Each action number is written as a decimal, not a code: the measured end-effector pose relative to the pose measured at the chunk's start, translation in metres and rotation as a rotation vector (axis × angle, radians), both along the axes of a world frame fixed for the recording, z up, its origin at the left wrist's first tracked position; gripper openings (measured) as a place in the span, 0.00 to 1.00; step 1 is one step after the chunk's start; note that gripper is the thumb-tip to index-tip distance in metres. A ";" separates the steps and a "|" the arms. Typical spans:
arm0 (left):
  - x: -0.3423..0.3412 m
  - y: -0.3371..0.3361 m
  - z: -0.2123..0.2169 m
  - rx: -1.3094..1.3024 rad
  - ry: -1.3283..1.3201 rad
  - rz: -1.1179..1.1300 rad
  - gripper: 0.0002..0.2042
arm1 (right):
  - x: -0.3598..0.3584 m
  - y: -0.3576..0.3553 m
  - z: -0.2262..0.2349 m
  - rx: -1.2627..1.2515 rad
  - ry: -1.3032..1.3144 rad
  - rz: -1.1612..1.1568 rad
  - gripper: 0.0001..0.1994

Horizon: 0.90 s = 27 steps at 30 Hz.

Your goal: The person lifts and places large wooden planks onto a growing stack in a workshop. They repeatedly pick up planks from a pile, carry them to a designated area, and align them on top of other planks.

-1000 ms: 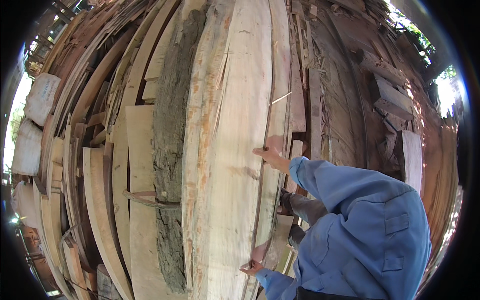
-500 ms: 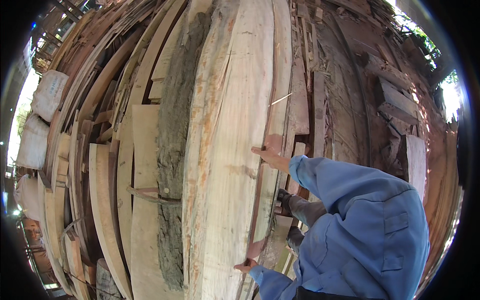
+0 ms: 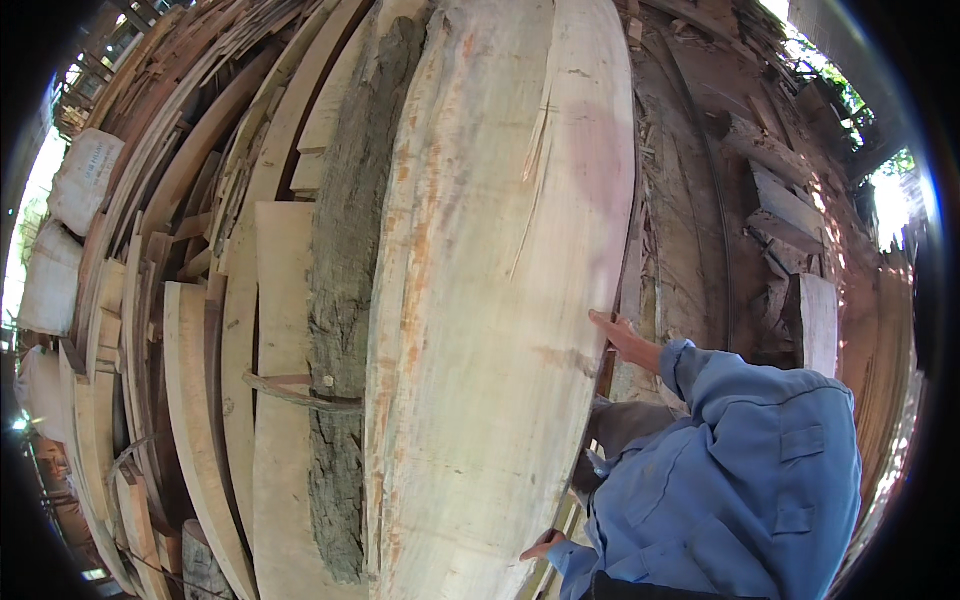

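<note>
A wide, pale wooden plank (image 3: 490, 330) runs lengthwise through the middle of the head view, with orange-brown streaks along its left side and a split near the top. My right hand (image 3: 625, 337) grips its right edge, thumb on the upper face, the other fingers mostly hidden by the edge. Lower down, my left hand (image 3: 543, 544) holds the same edge; its fingers are partly hidden beneath. The plank's right side looks raised and covers the board that lay below it. Both blue-sleeved arms reach in from the right.
A strip of rough grey bark (image 3: 340, 430) borders the plank on the left, with a band (image 3: 300, 392) across it. More boards (image 3: 200, 400) and white sacks (image 3: 85, 182) lie farther left. Squared wooden blocks (image 3: 785, 212) stand at the right.
The plank's right edge has come up and moved right, both hands travelling with it. More of its face shows, and the reddish-edged board below is now hidden.
</note>
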<state>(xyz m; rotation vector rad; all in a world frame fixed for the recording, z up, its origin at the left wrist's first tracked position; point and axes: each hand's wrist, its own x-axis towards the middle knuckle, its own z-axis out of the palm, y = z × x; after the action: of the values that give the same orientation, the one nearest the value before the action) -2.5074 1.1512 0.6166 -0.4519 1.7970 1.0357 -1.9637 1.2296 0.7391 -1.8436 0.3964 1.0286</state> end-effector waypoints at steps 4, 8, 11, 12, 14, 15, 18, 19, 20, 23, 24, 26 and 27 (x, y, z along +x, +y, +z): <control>-0.006 -0.010 -0.018 -0.082 -0.097 -0.021 0.47 | -0.005 -0.011 -0.003 -0.134 -0.035 -0.051 0.35; 0.006 -0.008 -0.015 -0.111 -0.094 -0.014 0.51 | 0.001 -0.022 -0.019 -0.097 0.016 -0.005 0.38; 0.026 -0.014 0.003 0.162 -0.159 -0.136 0.46 | 0.006 -0.026 -0.037 -0.122 0.011 0.184 0.40; 0.030 -0.018 0.011 0.661 -0.551 0.017 0.37 | 0.005 -0.025 -0.043 -0.014 0.002 0.181 0.40; 0.049 -0.021 0.019 0.593 -0.338 0.111 0.37 | 0.012 -0.025 -0.052 0.103 0.039 0.203 0.39; 0.056 -0.019 0.023 0.514 -0.238 0.238 0.38 | 0.017 -0.019 -0.061 0.135 0.076 0.199 0.39; 0.074 0.007 0.032 -0.007 0.094 0.431 0.42 | 0.037 -0.014 -0.078 0.123 0.077 0.138 0.38; 0.083 0.020 0.035 -0.105 0.183 0.457 0.42 | 0.041 -0.013 -0.082 0.113 0.059 0.126 0.38; 0.086 0.030 0.038 -0.079 0.152 0.515 0.42 | 0.045 -0.013 -0.086 0.105 0.048 0.125 0.38; 0.076 0.037 0.051 0.124 0.127 0.619 0.42 | 0.050 -0.017 -0.090 0.089 0.025 0.132 0.37; 0.069 0.032 0.055 0.175 0.081 0.589 0.41 | 0.051 -0.019 -0.089 0.085 0.015 0.135 0.37; 0.039 0.015 0.055 0.313 -0.032 0.537 0.39 | 0.054 -0.021 -0.089 0.085 0.008 0.144 0.37; 0.014 0.005 0.053 0.396 -0.098 0.515 0.39 | 0.055 -0.021 -0.089 0.084 0.007 0.158 0.37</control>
<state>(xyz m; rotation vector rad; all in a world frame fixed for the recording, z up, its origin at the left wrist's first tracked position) -2.4932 1.1563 0.6691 -0.7215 1.3660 1.6528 -1.9091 1.2089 0.6501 -1.8181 0.2110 1.1415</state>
